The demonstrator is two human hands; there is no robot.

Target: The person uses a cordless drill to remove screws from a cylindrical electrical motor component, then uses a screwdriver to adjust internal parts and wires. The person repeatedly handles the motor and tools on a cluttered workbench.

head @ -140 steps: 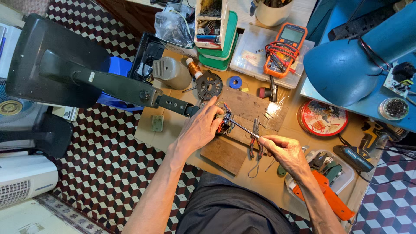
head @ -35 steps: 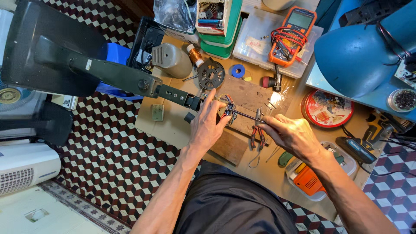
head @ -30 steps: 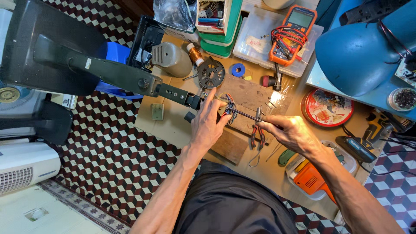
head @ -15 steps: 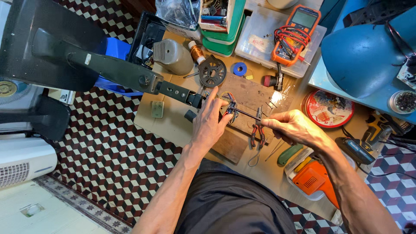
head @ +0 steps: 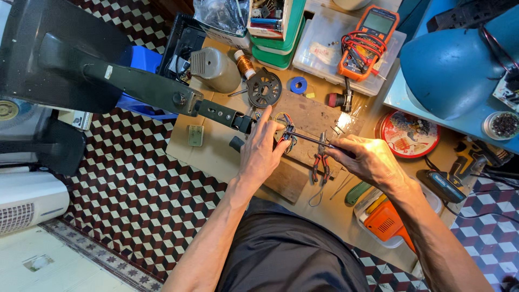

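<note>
Left hand (head: 262,154) now pinning the small wired motor part (head: 285,132) on the board; right hand (head: 367,159), drawn nearer, closed around the slim tool (head: 311,138), tip at the part.

An orange multimeter (head: 369,42) with red leads, a blue lamp shade (head: 454,59), a round red tin lid (head: 408,134), red-handled pliers (head: 321,165), and a floor (head: 135,189) tiled in dark red, black and white cubes.

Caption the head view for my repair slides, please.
Left hand steadies a small wired part while the right hand touches a soldering iron to it.
</note>
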